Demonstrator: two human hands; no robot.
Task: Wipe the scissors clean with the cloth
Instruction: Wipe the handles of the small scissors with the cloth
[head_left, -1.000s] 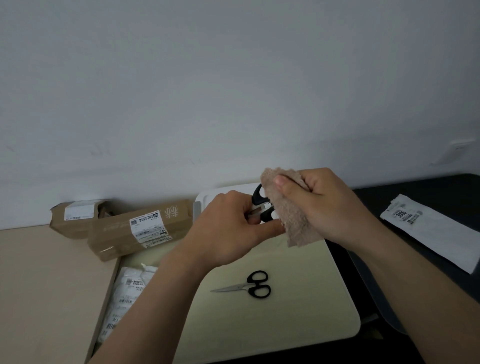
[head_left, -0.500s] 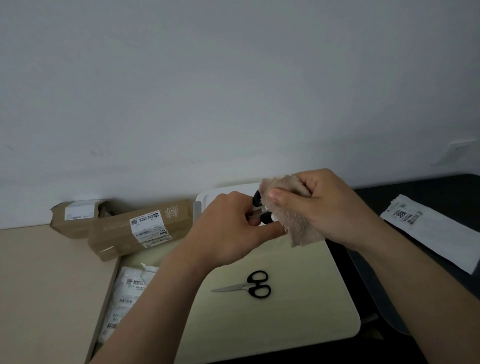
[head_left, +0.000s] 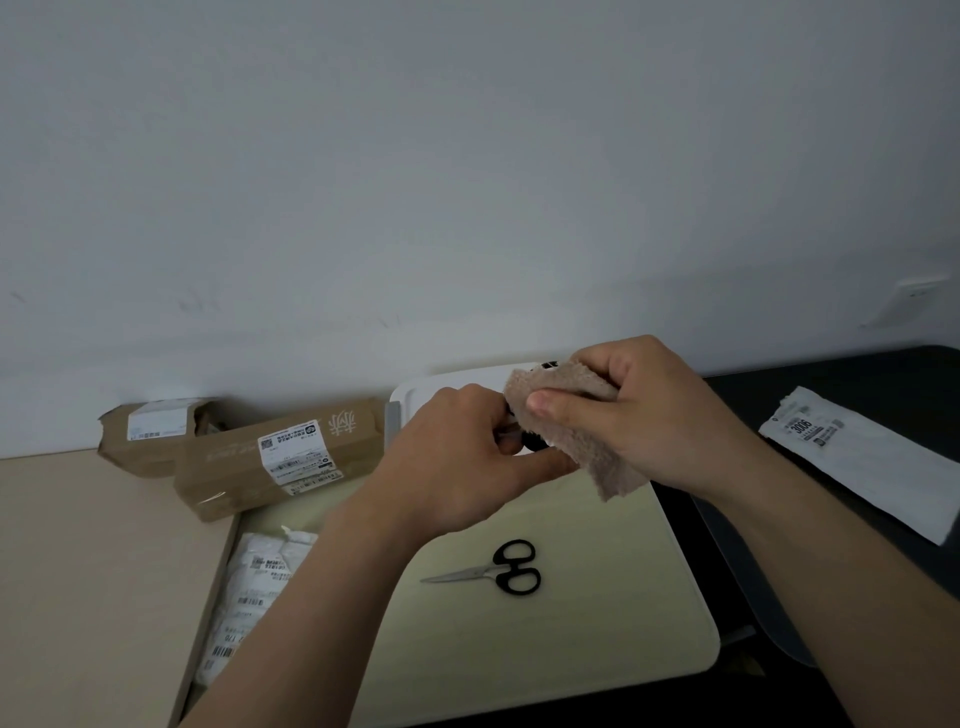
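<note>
Nearest in, below the grip, a second pair of scissors (head_left: 498, 569) lies flat on the pale board (head_left: 597, 613), tips left, loops right.

Up at the grip itself, the left hand (head_left: 457, 467) has its fingers curled round the held scissors (head_left: 532, 442). The right hand (head_left: 649, 415) pinches the beige cloth (head_left: 587, 431) over them, thumb on top. Only slivers of black handle peek out between the two fists.

So I'd call this mid-wipe, on the handle end. The long axis looks to run left-right from fist to fist, with the blades probably buried in the left hand, though I honestly can't confirm that.

Next move, I reckon: drag the cloth along, then regrip so the blades get wiped, minding the edges.

Just beyond the grip sits a white tray (head_left: 447, 387), with cardboard boxes (head_left: 234, 467) off to its left.
</note>
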